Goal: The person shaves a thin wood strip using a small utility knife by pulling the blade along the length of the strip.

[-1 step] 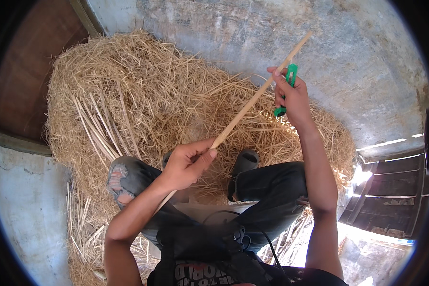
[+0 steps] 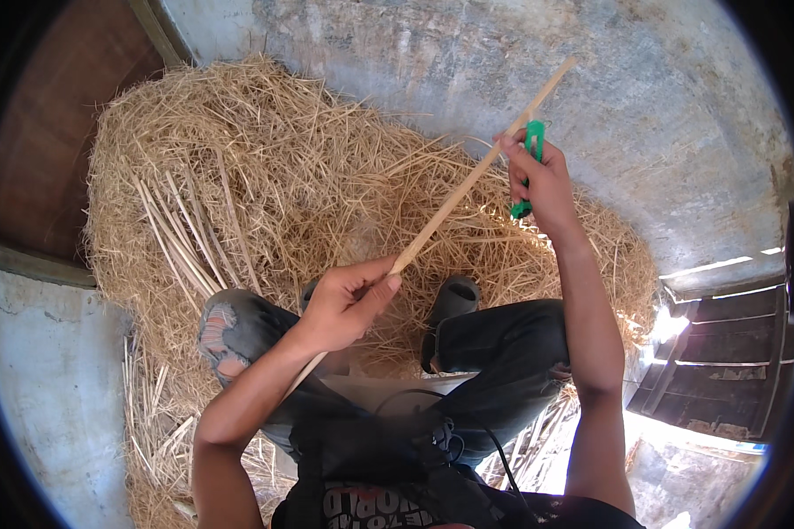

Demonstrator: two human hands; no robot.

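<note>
A long, pale strip of split bamboo [image 2: 454, 199] slants from my lap up to the far right. My left hand [image 2: 348, 304] is closed round its lower part, with the thumb on top. The strip's tail shows again below that hand. Higher up, my right hand [image 2: 536, 172] holds a green utility knife [image 2: 534, 141] against the palm. The thumb and forefinger of this hand touch the strip near its upper end. I cannot make out the knife's blade clearly.
A heap of dry straw and shavings [image 2: 273, 159] spreads before my legs, up to the grey wall [image 2: 626, 97]. Several loose strips [image 2: 181, 234] lie on it at left. My sandal [image 2: 454, 304] rests on the straw. A black cable [image 2: 501, 454] hangs near my lap. Dark boards [image 2: 723, 353] stand at right.
The green knife has turned slightly in my right hand, its upper end a little further left. The bamboo strip and my left hand have stayed in place.
</note>
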